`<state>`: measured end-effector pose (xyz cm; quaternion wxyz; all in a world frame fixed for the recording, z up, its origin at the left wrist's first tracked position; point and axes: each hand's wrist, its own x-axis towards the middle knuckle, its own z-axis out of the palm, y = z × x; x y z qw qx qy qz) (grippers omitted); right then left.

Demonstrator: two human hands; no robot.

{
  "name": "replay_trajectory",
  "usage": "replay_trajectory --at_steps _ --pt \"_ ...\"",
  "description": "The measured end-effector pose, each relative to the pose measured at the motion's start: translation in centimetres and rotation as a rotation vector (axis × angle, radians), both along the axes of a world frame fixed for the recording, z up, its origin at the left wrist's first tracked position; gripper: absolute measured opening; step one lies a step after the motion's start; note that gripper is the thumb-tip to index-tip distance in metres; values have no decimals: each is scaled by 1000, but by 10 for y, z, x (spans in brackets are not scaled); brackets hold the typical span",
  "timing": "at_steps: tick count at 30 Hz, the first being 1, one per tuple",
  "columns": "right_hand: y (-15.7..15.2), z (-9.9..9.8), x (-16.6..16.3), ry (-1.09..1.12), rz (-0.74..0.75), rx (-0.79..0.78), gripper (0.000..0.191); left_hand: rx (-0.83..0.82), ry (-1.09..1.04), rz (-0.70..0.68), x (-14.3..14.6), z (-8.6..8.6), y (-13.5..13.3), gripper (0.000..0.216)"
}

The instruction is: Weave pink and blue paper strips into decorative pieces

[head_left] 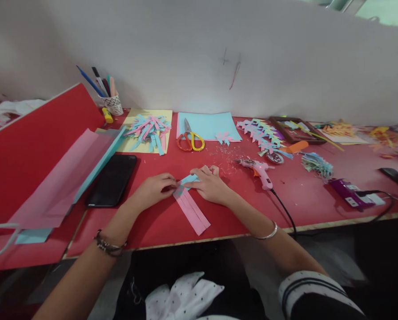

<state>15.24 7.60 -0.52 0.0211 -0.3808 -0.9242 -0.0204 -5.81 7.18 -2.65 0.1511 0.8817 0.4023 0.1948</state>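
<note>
My left hand and my right hand meet over the red table, both pressing on crossed paper strips. A pink strip, folded double, runs from my fingers toward the table's front edge. A light blue strip lies across its top end, between my two hands. My left fingers pinch the crossing point. My right hand's fingers are curled, holding the blue strip down.
Scissors lie on a blue sheet behind my hands. A pink glue gun with a black cord rests to the right. A black phone and pink paper lie left. Cut strips, a pen cup and paper braids stand farther back.
</note>
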Motion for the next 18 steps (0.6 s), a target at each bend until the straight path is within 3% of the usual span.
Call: replay_trajectory --at_steps 5,11,18 --pt "1 5 5 16 -193 5 38 -23 -13 4 0 1 -1 22" --pt "-4 2 -1 21 15 -49 43 -42 -39 7 0 0 -1 22" --pt "6 3 13 90 -157 -46 38 -82 -77 24 0 -1 -1 22"
